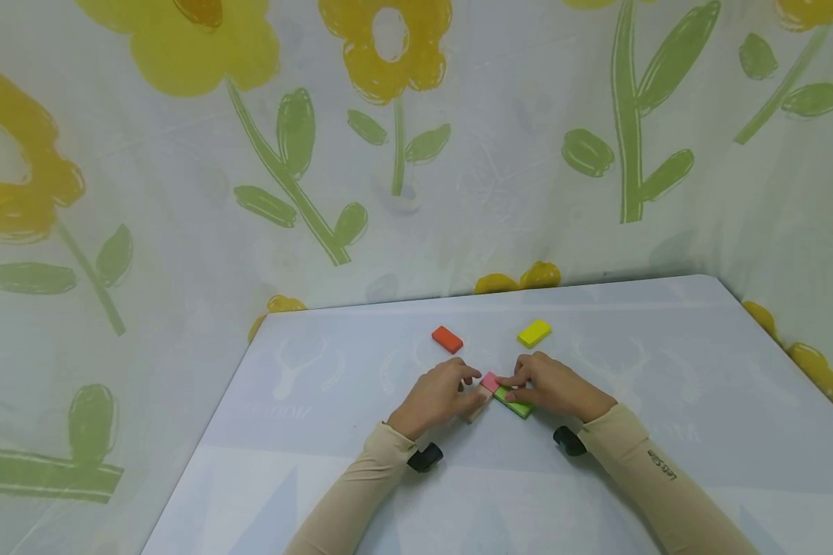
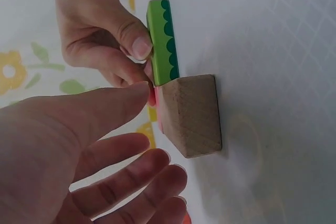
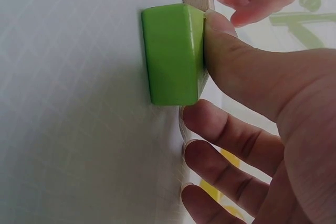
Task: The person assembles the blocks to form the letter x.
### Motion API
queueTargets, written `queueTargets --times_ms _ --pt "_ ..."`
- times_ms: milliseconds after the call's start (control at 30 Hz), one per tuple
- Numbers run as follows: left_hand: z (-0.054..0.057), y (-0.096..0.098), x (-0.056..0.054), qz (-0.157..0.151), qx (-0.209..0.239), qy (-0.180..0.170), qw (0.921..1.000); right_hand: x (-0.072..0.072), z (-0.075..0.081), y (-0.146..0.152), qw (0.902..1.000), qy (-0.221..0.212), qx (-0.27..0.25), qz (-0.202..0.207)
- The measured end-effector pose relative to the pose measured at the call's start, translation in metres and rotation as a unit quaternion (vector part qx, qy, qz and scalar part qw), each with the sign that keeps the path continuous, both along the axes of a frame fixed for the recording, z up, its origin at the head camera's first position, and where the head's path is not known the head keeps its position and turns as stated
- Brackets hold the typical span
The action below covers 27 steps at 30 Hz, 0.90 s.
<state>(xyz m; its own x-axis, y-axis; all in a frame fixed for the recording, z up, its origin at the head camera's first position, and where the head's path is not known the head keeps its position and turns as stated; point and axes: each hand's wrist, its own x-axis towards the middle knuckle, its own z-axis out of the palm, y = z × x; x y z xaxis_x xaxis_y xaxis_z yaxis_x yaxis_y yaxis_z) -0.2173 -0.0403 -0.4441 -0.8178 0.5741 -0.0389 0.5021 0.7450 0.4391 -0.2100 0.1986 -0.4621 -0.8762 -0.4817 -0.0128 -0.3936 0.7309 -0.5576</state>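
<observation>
A green block [image 1: 517, 408] with a dark green scalloped side, a pink piece [image 1: 490, 381] and a bare wooden-sided block [image 2: 194, 116] meet in an angled shape on the table. My right hand [image 1: 544, 383] rests its thumb on top of the green block, and its index fingertip touches the pink piece. In the right wrist view the other fingers spread out past the green block. Beside the wooden-sided block is my left hand [image 1: 440, 395], fingers loosely bent around nothing. Its thumb is close to that block's top edge; whether they touch I cannot tell.
A red-orange block [image 1: 447, 339] lies farther back on the white table [image 1: 305, 462], left of the joined pieces. To the right of it is a yellow block [image 1: 534, 333]. A flower-printed curtain [image 1: 486, 154] hangs behind the table.
</observation>
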Motion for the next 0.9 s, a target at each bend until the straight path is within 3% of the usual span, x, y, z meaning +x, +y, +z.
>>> queueTargets --times_ms 433,900 --pt "-0.005 -0.0018 0.0028 -0.021 -0.013 0.023 0.9994 0.0007 0.0009 0.0 0.9999 0.004 -0.013 0.005" --pt "-0.0063 -0.0028 0.002 -0.044 -0.01 0.024 0.9987 -0.0015 -0.0003 0.0002 0.9997 -0.006 -0.024 0.004"
